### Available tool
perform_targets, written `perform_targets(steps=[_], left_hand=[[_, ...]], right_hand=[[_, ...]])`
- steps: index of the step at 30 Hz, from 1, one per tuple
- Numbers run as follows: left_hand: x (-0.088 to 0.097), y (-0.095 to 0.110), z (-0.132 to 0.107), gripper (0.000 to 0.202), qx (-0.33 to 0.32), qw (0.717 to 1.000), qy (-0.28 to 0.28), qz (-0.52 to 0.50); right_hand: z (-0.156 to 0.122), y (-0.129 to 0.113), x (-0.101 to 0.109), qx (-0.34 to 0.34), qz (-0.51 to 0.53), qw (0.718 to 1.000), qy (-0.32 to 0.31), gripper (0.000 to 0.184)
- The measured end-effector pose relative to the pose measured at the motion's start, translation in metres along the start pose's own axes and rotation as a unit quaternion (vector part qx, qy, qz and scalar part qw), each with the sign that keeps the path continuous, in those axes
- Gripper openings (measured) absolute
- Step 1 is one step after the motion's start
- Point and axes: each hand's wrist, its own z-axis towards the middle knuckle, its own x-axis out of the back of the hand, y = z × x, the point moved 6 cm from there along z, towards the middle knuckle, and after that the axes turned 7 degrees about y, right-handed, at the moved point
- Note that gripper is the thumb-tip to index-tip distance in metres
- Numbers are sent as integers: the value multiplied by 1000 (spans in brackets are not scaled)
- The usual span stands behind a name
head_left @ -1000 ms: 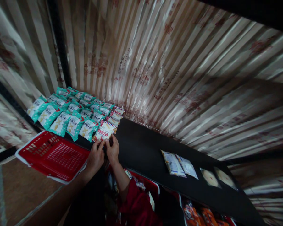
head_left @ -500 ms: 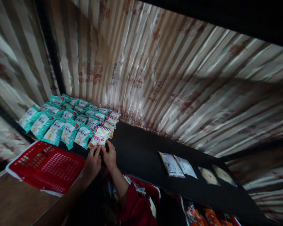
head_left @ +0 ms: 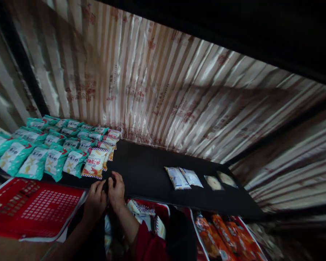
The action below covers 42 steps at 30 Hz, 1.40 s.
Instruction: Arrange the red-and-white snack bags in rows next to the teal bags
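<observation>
Sitting flat on the black shelf [head_left: 146, 174] is the red-and-white striped snack packet [head_left: 95, 163], at the near end of its own little row, with a few more striped packets [head_left: 110, 139] lined up behind it towards the far wall. Both hands are right at the near edge of the shelf, just this side of that packet. The left hand [head_left: 95, 195] has its fingers bent and its fingertips close to the packet's near right corner, but it doesn't look like it's actually on it. The right hand [head_left: 116, 188] is pressed up against the left one, fingers curled too. Honestly it's too dark in there to tell whether either hand is gripping anything or just resting.

To the left of the striped row there's a whole block of teal packets [head_left: 35, 159] in neat rows, running off the left edge of the view. Near and left of those, a red basket [head_left: 35, 208] sits in front of the shelf.

Further right on the same shelf, well apart from the hands, are two pale packets [head_left: 183, 177] side by side, then two blurry roundish ones [head_left: 220, 180]. Lower down on the right are orange packets [head_left: 220, 235]. The right arm has a red sleeve [head_left: 149, 246]. Behind everything is a shiny striped backing [head_left: 165, 90].
</observation>
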Motion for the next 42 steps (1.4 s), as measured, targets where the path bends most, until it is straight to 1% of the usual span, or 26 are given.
perform_targets(steps=[4, 8, 10, 13, 15, 17, 19, 21, 24, 27, 30, 33, 36, 39, 42], left_hand=[[-10, 28, -27, 31, -40, 996, -51, -65], [-24, 61, -54, 34, -70, 986, -104, -111], [-32, 81, -65, 37, -94, 977, -141, -127], [-42, 109, -80, 37, -134, 967, -175, -128], [-48, 123, -89, 35, -154, 961, -195, -121], [-54, 131, -99, 34, -150, 963, -204, -91], [-58, 135, -108, 35, -139, 968, -199, -62], [-62, 133, -117, 40, -117, 971, -202, -43], [-64, 124, -129, 47, -82, 969, -229, -35], [-59, 110, -135, 52, -62, 966, -247, -32], [-52, 96, -137, 46, -54, 961, -266, -48], [-45, 91, -134, 40, -49, 953, -291, -72], [-41, 93, -128, 38, -47, 948, -303, -84], [-41, 96, -118, 35, -39, 952, -294, -80], [-45, 93, -108, 32, -10, 959, -274, -76]], right_hand=[[-18, 4, 29, 1, -5, 1000, 15, 31], [-38, 21, 71, 6, -10, 1000, 19, 33], [-46, 34, 97, 7, -23, 999, 25, 34], [-56, 54, 142, 29, -63, 996, 59, 36], [-60, 71, 171, 20, -109, 989, 95, 36], [-66, 90, 195, -4, -166, 978, 128, 36], [-74, 110, 209, -40, -215, 965, 142, 36], [-84, 128, 211, -74, -247, 959, 120, 38], [-99, 147, 200, -98, -260, 959, 57, 40], [-108, 152, 188, -79, -266, 961, 17, 41], [-110, 152, 183, -65, -271, 960, 12, 43], [-108, 149, 184, -64, -271, 960, 23, 45], [-107, 139, 185, -37, -261, 964, 36, 47], [-107, 121, 185, 12, -237, 971, 35, 47], [-106, 108, 180, 44, -201, 979, 14, 47]])
